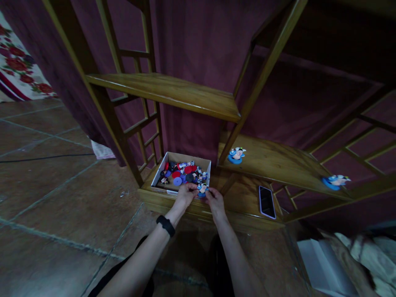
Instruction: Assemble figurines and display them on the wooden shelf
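Between my two hands is a small figurine (202, 189) with a blue round base, held in front of the box's near right corner. My left hand (186, 194) pinches it from the left, and a black band circles that wrist. From the right, my right hand (215, 202) grips the same figurine with its fingertips. Just behind them, an open cardboard box (160, 170) with white sides holds several small figurines and round discs in red, purple and dark colours, such as a purple disc (177, 181).
One blue-based figurine (236, 155) stands on the middle shelf (278, 167), and another figurine (335, 181) is at its right end. A phone (266, 202) lies on the lower board. Wooden posts and an upper shelf (167, 90) rise above the box. White cloth lies at lower right.
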Motion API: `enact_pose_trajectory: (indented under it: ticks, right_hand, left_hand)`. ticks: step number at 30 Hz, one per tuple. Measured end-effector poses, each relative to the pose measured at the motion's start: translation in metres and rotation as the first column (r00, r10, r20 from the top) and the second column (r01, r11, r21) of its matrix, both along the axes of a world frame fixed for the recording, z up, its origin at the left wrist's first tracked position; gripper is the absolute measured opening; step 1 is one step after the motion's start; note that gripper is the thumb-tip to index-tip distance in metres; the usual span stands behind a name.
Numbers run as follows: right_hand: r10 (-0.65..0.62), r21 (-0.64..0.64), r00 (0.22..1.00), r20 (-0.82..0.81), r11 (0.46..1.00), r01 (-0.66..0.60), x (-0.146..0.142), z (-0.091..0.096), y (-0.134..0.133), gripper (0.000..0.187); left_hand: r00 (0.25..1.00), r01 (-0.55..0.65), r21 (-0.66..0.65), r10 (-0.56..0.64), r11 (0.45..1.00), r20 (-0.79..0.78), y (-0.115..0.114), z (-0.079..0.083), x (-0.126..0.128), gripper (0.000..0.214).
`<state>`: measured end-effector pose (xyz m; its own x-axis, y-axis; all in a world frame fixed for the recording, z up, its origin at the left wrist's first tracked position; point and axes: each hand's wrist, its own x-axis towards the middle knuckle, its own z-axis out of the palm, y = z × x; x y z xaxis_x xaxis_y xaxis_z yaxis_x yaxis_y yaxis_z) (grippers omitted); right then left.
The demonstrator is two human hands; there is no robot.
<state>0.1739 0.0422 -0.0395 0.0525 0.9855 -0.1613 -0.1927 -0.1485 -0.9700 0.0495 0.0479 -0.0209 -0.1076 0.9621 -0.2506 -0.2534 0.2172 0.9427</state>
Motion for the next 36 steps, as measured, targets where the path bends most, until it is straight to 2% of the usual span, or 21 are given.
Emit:
enact_pose_trajectory:
  ticks: [8, 16, 21, 26, 32, 36]
  right_hand:
    - [-0.016, -0.030, 0.997, -0.070, 0.999, 0.014, -0.002, 0.006, -0.003, 0.037]
    - [-0.051, -0.033, 0.994, -0.100, 0.998, 0.048, -0.004, 0.013, -0.007, 0.032]
    - [-0.042, -0.040, 0.989, -0.142, 0.999, 0.037, -0.004, 0.015, -0.008, 0.035]
    - [-0.032, -0.027, 0.990, -0.135, 0.999, 0.028, -0.003, 0.014, -0.008, 0.036]
    - [-0.012, -0.015, 0.992, -0.125, 1.000, 0.010, -0.005, 0.014, -0.008, 0.030]
    - [-0.008, -0.004, 0.993, -0.118, 1.000, 0.008, -0.006, 0.015, -0.008, 0.028]
  left_hand:
    - [0.999, -0.025, -0.047, 0.027, 0.999, 0.043, -0.002, 0.005, -0.002, 0.013]
    - [0.985, -0.110, -0.052, 0.116, 0.993, 0.130, -0.001, -0.002, 0.000, 0.026]
    - [0.988, -0.031, -0.083, 0.043, 0.996, 0.150, 0.000, -0.002, -0.002, 0.021]
    - [0.983, -0.023, -0.108, 0.042, 0.994, 0.177, 0.000, -0.001, -0.001, 0.017]
    - [0.968, -0.007, -0.114, 0.036, 0.993, 0.247, -0.002, 0.002, 0.001, 0.021]
    - [0.963, 0.071, -0.074, -0.050, 0.995, 0.264, -0.003, 0.006, 0.001, 0.028]
